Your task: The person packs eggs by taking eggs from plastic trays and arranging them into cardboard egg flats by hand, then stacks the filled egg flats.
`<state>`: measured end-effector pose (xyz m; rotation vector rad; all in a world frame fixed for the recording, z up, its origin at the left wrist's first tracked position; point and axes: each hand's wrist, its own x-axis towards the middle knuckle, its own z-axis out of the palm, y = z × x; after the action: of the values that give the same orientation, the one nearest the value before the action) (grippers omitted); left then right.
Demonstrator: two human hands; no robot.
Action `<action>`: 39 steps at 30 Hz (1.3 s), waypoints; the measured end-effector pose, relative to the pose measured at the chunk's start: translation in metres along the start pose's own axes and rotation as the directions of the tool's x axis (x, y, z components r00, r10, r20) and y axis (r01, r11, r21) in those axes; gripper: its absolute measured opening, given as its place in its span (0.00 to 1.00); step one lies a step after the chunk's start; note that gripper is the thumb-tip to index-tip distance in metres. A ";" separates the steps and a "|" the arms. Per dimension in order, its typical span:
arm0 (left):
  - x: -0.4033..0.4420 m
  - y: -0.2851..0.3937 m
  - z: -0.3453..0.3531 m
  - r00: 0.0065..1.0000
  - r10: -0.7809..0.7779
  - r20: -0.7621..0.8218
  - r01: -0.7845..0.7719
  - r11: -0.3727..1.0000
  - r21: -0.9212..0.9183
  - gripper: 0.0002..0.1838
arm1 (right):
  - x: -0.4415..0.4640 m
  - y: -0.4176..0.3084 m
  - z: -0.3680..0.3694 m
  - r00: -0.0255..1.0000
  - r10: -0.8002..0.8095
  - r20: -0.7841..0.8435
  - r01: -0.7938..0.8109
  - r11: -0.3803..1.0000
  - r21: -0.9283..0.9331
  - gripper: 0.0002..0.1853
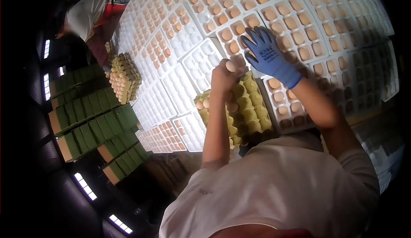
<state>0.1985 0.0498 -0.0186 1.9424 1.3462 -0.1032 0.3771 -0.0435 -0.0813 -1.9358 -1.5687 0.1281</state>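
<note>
My left hand [223, 80], bare, is closed on an egg [231, 66] that shows at its fingertips. It is above the far end of a yellowish pulp egg tray [250, 105], which holds a few eggs [204, 104] near my left forearm; many of its cups are bare. My right hand [266, 54] wears a blue glove with dark fingertips. Its fingers are spread over a white egg tray [223, 45] with brown eggs [234, 47] in its cups. Whether anything lies under the gloved palm is hidden.
White trays cover the wide surface, some filled with eggs [298, 38], others with bare cups [177, 88]. At left stands a stack of pulp trays with eggs [124, 78], near a bending person [87, 17]. Green boxes [92, 109] are piled beyond.
</note>
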 end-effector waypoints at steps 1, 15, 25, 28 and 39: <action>0.002 -0.002 0.001 0.999 0.030 0.040 -0.030 0.999 0.010 0.24 | -0.014 -0.012 -0.014 0.997 0.065 -0.048 -0.057 0.987 0.151 0.27; 0.054 0.003 0.000 0.731 0.216 0.647 -0.523 0.787 0.328 0.22 | -0.162 -0.126 0.002 0.819 0.448 0.358 -0.554 0.778 0.295 0.29; 0.033 0.020 -0.019 0.770 0.208 0.603 -0.588 0.599 0.544 0.18 | -0.177 -0.148 -0.007 0.782 0.582 0.224 -0.623 0.708 0.332 0.26; 0.024 0.012 -0.001 0.810 0.399 0.431 -0.567 0.721 0.398 0.30 | -0.184 -0.151 -0.006 0.821 0.554 0.139 -0.565 0.748 0.348 0.25; -0.051 -0.084 -0.051 0.926 0.291 -0.239 -0.230 0.940 0.254 0.16 | -0.203 -0.114 -0.006 0.868 0.438 0.235 -0.491 0.829 0.268 0.26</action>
<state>0.0887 0.0556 -0.0037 2.3796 1.2738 0.1591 0.2260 -0.2202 -0.0785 -2.0380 -1.0488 0.7223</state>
